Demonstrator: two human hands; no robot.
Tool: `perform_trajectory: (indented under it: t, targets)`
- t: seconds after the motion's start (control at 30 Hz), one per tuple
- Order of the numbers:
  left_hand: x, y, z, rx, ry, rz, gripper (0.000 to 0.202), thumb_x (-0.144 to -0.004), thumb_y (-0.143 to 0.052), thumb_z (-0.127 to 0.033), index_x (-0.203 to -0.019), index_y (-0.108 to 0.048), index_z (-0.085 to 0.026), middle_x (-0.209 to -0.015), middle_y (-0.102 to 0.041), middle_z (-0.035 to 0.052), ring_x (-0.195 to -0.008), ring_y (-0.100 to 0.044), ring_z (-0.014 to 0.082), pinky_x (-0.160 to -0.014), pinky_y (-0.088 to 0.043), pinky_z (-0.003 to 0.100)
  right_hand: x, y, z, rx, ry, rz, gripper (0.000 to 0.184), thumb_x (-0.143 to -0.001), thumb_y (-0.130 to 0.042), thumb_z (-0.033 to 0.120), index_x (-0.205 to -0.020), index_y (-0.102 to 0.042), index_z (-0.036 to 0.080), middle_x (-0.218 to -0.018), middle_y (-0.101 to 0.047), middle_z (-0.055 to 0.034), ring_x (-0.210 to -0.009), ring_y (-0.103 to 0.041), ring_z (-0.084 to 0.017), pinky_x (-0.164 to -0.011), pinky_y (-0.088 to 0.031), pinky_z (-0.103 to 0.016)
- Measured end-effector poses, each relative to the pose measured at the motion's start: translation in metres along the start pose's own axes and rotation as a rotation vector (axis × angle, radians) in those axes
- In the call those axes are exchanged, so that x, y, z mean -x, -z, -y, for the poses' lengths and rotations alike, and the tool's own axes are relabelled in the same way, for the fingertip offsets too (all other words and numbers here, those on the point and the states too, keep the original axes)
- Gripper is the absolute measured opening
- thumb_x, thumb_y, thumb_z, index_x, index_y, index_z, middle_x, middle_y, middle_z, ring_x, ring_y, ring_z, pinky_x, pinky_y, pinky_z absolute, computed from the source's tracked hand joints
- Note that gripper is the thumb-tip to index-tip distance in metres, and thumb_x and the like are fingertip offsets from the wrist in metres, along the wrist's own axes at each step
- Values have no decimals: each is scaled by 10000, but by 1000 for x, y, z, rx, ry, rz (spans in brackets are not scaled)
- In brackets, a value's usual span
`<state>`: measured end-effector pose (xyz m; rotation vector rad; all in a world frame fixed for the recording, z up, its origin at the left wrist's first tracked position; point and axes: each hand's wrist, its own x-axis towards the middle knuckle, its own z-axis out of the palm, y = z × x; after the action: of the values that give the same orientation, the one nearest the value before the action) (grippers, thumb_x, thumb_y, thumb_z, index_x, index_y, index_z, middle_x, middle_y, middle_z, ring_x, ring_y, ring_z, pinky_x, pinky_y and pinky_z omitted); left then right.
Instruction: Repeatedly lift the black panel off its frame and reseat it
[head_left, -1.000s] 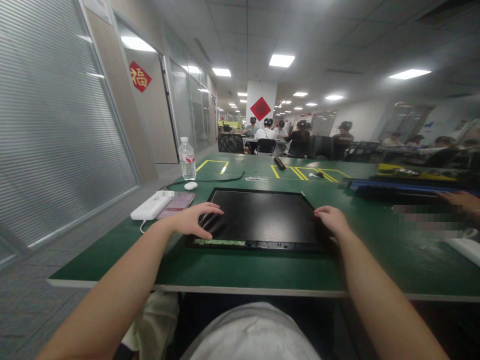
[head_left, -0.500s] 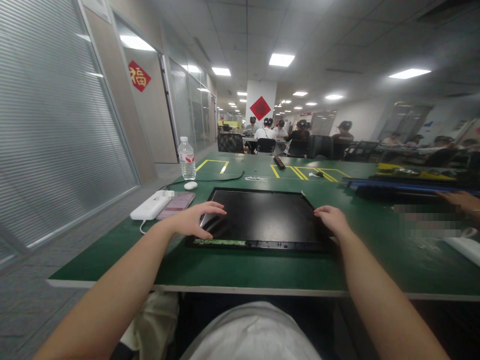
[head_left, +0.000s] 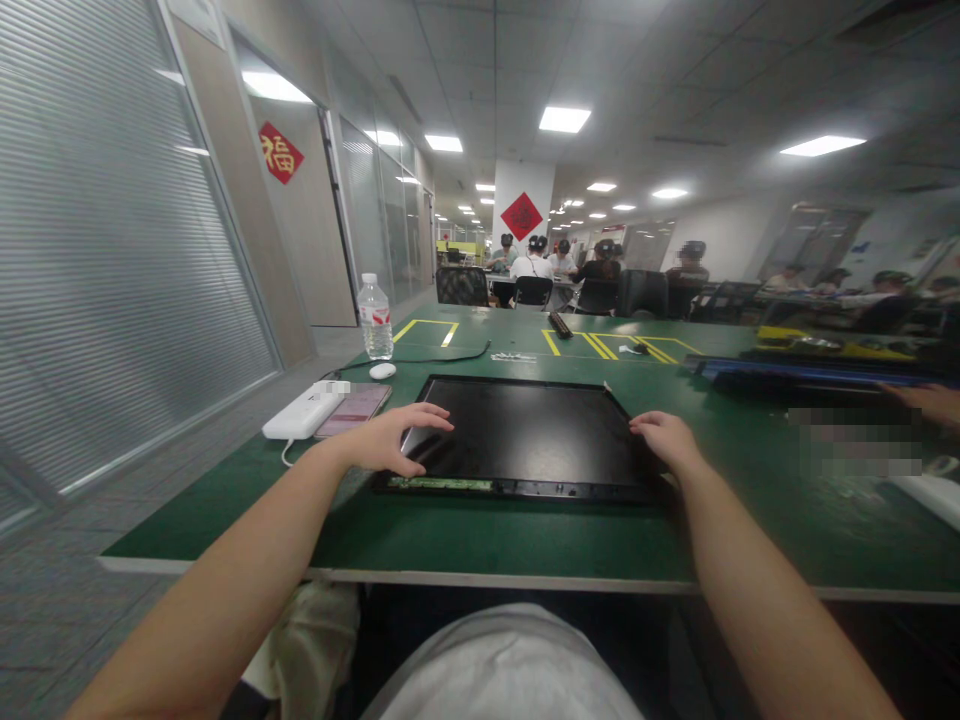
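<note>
A black LCD screen panel (head_left: 525, 430) lies flat on the green table, with a green circuit board strip (head_left: 450, 484) along its near edge. At the panel's left edge is my left hand (head_left: 397, 440), its thumb and fingers spread wide over the corner area. My right hand (head_left: 664, 438) is at the right edge, fingers drawn together with their tips on the frame; its thumb side is partly hidden.
Left of the panel are a white power bank (head_left: 304, 410), a phone (head_left: 354, 408), a white earbud case (head_left: 382, 371) and a water bottle (head_left: 375, 320). A black cable (head_left: 450, 358) runs behind it. At right, another person's hand (head_left: 926, 405) touches a long blue-black part (head_left: 810, 375).
</note>
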<state>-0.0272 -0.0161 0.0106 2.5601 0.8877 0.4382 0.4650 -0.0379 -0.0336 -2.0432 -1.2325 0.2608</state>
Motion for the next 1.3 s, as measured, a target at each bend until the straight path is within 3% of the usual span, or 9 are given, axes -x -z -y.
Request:
perform_trajectory:
  t: [0.13,0.23,0.3,0.4,0.63,0.83,1.03,1.3]
  targets:
    - [0,-1,9,-29,92,-6,660,-702,-800,-452,-1327,-675,-279,-1533,-536,96,-1396,-516,329,-1178,-377,423,2,0,2,1,4,-8,144,-732,-653,178,-770,-781,232,-821,-756,-35,-771,-659,-202,-676,-466,-280]
    - [-3,-5,19,-77,225,-85,630,-770,-695,-548,-1311,-684,-226,-1499,-559,138,-1360,-548,335,-1152,-413,428,2,0,3,4,12,-8,150,-732,-646,178,-766,-782,230,-834,-756,-40,-778,-660,-204,-688,-468,-286]
    - [-6,-7,24,-155,318,-165,590,-806,-618,-524,-1270,-708,-170,-1444,-594,186,-1329,-568,352,-1157,-407,454,3,0,3,7,10,-6,155,-739,-643,179,-775,-784,231,-844,-757,-42,-781,-662,-205,-688,-466,-285]
    - [-10,-9,30,-235,403,-184,507,-818,-561,-439,-1204,-748,-168,-1361,-656,192,-1285,-596,369,-1140,-428,475,2,0,2,9,12,3,159,-753,-640,178,-795,-786,228,-850,-759,-42,-780,-662,-201,-683,-460,-279]
    - [-12,-10,34,-248,429,-135,510,-758,-532,-246,-1203,-772,-176,-1341,-701,149,-1249,-638,362,-1130,-448,446,3,1,3,3,5,-6,151,-741,-654,182,-793,-790,221,-850,-763,-46,-787,-663,-204,-697,-469,-284]
    - [-14,-9,23,-325,441,-76,556,-786,-484,-119,-1280,-737,-131,-1352,-702,146,-1277,-633,302,-1135,-436,361,1,0,2,14,14,-7,132,-765,-660,171,-782,-782,218,-836,-755,-40,-783,-660,-199,-713,-464,-286]
    - [-15,-6,17,-360,453,-71,557,-755,-490,-66,-1242,-755,-113,-1318,-719,152,-1266,-641,292,-1122,-436,323,1,0,2,-3,18,-6,129,-769,-663,165,-781,-779,220,-833,-759,-35,-759,-656,-192,-676,-457,-275]
    - [-14,-11,27,-294,503,-155,471,-766,-528,-97,-1171,-768,-117,-1246,-732,184,-1213,-659,323,-1083,-472,376,3,1,4,9,-15,2,162,-755,-654,178,-826,-794,219,-848,-763,-36,-747,-654,-186,-658,-458,-271]
